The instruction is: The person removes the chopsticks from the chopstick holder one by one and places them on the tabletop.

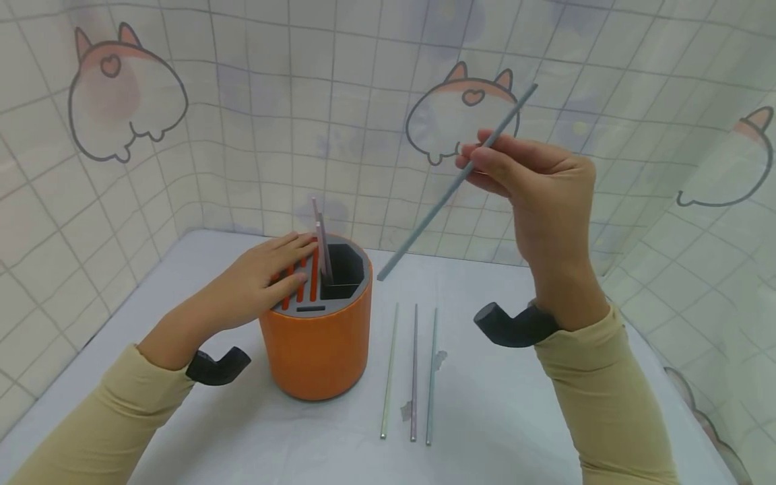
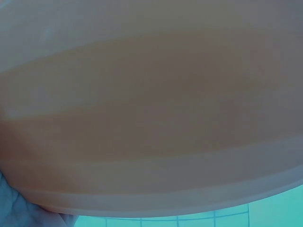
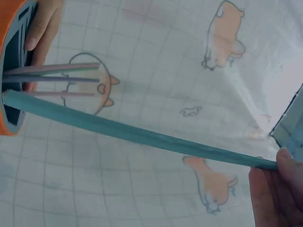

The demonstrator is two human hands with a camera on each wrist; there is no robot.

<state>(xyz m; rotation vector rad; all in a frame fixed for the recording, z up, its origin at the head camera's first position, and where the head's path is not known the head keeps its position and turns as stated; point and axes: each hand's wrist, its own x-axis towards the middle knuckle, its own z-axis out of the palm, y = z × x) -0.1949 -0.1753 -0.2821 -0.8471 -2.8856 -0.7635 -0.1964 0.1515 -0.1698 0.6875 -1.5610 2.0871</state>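
Note:
My right hand (image 1: 539,182) pinches a blue-green chopstick (image 1: 436,205) between thumb and fingers, near its upper part. The chopstick slants down to the left, its low end in the air just right of an orange utensil holder (image 1: 318,350). In the right wrist view the chopstick (image 3: 142,135) runs from the fingertips across to the holder's rim, overlapping it. My left hand (image 1: 267,273) rests on the holder's grey slotted top, fingers spread over the slots. Several pastel chopsticks (image 1: 322,246) stand upright in the holder's open compartment. The left wrist view is mostly filled by the holder's blurred side (image 2: 156,118).
Three chopsticks lie side by side on the white table to the right of the holder: a pale green one (image 1: 389,377), a mauve one (image 1: 415,377) and a blue-green one (image 1: 432,384). A checked curtain (image 1: 339,121) with cartoon animals hangs behind the table.

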